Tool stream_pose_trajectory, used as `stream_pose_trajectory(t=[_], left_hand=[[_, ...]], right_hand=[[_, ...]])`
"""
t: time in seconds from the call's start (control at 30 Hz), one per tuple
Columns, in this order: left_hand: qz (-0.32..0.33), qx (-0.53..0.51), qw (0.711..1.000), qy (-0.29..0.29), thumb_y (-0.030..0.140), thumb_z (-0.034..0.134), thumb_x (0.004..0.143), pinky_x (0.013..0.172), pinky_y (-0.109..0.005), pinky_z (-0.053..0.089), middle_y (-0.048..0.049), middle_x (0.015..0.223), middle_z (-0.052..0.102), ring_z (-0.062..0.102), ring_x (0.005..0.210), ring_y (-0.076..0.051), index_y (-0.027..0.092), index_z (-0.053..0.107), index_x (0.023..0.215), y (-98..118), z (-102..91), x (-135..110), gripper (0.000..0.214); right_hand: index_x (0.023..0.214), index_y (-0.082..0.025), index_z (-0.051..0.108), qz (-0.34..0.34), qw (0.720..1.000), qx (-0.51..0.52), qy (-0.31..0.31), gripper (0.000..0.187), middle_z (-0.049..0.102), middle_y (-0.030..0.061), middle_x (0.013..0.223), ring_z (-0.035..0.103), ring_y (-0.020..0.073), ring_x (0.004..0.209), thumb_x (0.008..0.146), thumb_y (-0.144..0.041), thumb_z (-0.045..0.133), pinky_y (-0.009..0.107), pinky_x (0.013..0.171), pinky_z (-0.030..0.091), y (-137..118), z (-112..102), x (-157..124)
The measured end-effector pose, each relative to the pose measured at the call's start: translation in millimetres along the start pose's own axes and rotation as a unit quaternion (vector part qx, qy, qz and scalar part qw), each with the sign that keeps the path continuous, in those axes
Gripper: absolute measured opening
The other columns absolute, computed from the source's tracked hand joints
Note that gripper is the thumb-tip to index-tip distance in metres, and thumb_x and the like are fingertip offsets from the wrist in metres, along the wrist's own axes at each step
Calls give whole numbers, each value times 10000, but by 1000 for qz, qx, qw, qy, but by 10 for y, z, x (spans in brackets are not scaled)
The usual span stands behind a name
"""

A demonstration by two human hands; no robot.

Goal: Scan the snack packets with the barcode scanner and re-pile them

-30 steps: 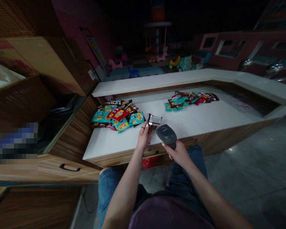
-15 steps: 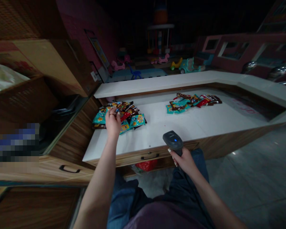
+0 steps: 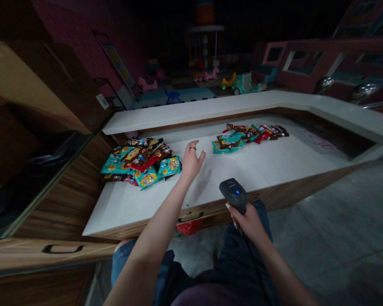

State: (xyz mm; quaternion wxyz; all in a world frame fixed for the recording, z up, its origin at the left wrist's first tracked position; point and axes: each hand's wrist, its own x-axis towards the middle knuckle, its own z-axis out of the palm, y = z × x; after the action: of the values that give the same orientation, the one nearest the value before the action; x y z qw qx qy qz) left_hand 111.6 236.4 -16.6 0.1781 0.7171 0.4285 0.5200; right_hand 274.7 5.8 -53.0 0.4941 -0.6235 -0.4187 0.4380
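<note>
My left hand [image 3: 192, 159] hovers over the white counter [image 3: 198, 191] between two heaps of snack packets, fingers apart and nothing visible in it. To its left lies the larger heap of shiny teal, brown and red packets [image 3: 140, 161]. The smaller heap of similar packets [image 3: 232, 139] lies to its right, further back on the counter. My right hand [image 3: 249, 221] is wrapped round the handle of a dark barcode scanner [image 3: 233, 193], held in front of the counter's near edge. A blue light glows on top of the scanner, and its cable hangs down along my forearm.
A raised white ledge [image 3: 191, 109] runs along the counter's far side. Cardboard boxes [image 3: 51, 85] stand at the left above a wooden drawer [image 3: 32, 255]. Below the counter is a red bag [image 3: 189, 227]. Ride-on toys [image 3: 247, 83] stand on the dim floor beyond.
My left hand has left the larger heap and moved right, its fingers now spread. The view has turned a little to the right. My right hand still holds the scanner.
</note>
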Motion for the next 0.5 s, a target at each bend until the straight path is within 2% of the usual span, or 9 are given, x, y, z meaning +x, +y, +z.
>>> stream_pose_trajectory(t=[0.13,0.2,0.27,0.37,0.43,0.5], left_hand=[[-78,-106,990,-44,350,861,764,1238,-474,320,-242,1404,597,499,1407,-383,127,625,1278,33,945,275,608],[-104,-126,985,-60,430,923,697,1256,-495,272,-266,1453,563,442,1459,-410,119,606,1303,39,1318,421,751],[-125,-121,983,-61,492,946,654,1271,-527,207,-294,1519,506,369,1511,-437,106,574,1340,38,1589,547,871],[-150,-90,983,-59,449,962,631,1265,-574,161,-329,1516,501,338,1524,-470,80,552,1365,27,1778,664,918],[-160,-68,983,-65,363,950,645,1253,-567,196,-332,1465,543,387,1492,-468,62,562,1357,23,1769,670,865],[-156,-67,983,-66,292,934,650,1243,-535,245,-317,1425,567,435,1456,-453,52,577,1342,30,1670,598,815]], right_hand=[[736,-220,587,14,1000,-9,13,483,552,-22,477,504,151,397,745,-677,744,278,426,420,91,-154,17],[731,-228,573,21,999,-8,24,507,562,-14,491,500,153,400,738,-708,736,280,415,412,145,-228,20],[728,-234,566,24,999,-13,39,525,565,-9,494,504,160,404,729,-732,735,284,413,412,175,-287,17],[710,-241,554,28,998,-22,55,550,547,-9,470,498,165,386,720,-764,726,293,415,415,168,-341,2],[693,-246,543,27,998,-27,52,554,531,-12,452,494,166,381,728,-773,712,298,425,423,146,-354,-11],[679,-249,537,20,998,-36,46,548,524,-11,448,495,167,389,740,-767,703,300,436,431,124,-351,-21]])
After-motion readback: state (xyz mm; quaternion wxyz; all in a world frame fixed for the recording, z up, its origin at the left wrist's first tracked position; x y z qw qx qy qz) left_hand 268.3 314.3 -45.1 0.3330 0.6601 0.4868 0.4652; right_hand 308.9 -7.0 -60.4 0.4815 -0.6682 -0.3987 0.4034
